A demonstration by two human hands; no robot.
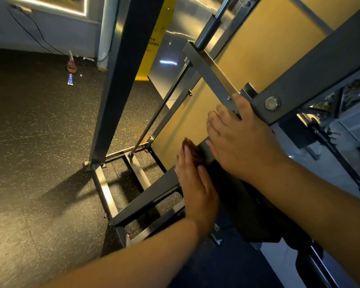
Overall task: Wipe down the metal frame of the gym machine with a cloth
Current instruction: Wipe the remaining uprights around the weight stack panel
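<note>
Brown cloth [192, 149], bunched small, is pressed under the fingertips of the left grip [195, 183], whose fingers lie straight and flat, released rather than clenched. The cloth sits against a dark grey frame bar [148, 196] of the gym machine, at the lower edge of a yellow panel [258, 59]. Just above, the right grip [243, 142] rests loosely open on the frame where a brushed steel crossbar [208, 69] meets a wide grey beam [320, 69], thumb near the beam, fingers spread toward the panel. A large bolt [272, 103] sits in the beam just beside that hand. Farther left, a dark upright post [121, 80] stands on a steel base frame [104, 188]. Speckled rubber floor [40, 142] lies beyond, with a small blue-and-white tube [70, 79] and a reddish bottle-like object [71, 64] near the wall.
</note>
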